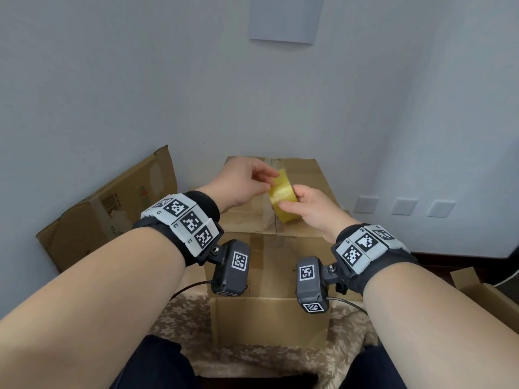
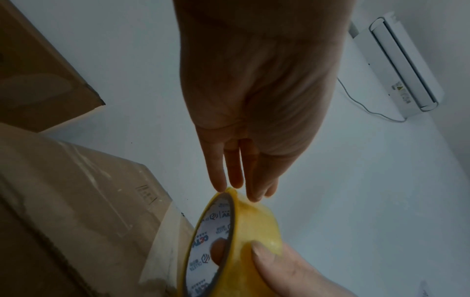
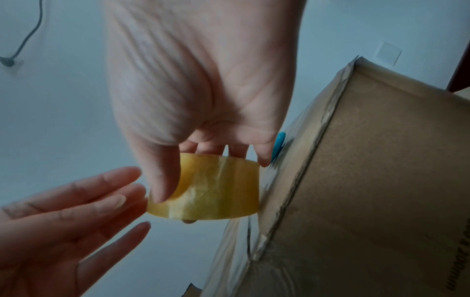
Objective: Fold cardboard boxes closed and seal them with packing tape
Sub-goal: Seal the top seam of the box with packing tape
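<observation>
1. Right grip first: my right hand grasps the roll of yellow packing tape, thumb pressed on the outer winding and fingers curled round the far side; in the left wrist view one fingertip shows through the core.
2. Left grip: my left hand is released, its fingers straight and close together, tips touching the upper rim of the roll. I cannot tell whether they have hold of any loose tape end.
3. I hold the roll in the air above the top of the closed cardboard box, on edge and tilted, with its printed white core facing left.
4. That box sits on a second cardboard box directly in front of me, between my forearms. Clear tape strips already run along the upper box's top seam and down its side.
5. To the left, a flattened carton with a barcode leans against the white wall.
6. At the near right edge of the head view another open carton's flap shows.
7. A patterned beige cloth lies under the stack near my knees.
8. On the wall, a sheet of paper hangs above the boxes, and three wall plates sit low on the right.
9. From the left wrist view, a wall air conditioner with its cable is visible.
</observation>
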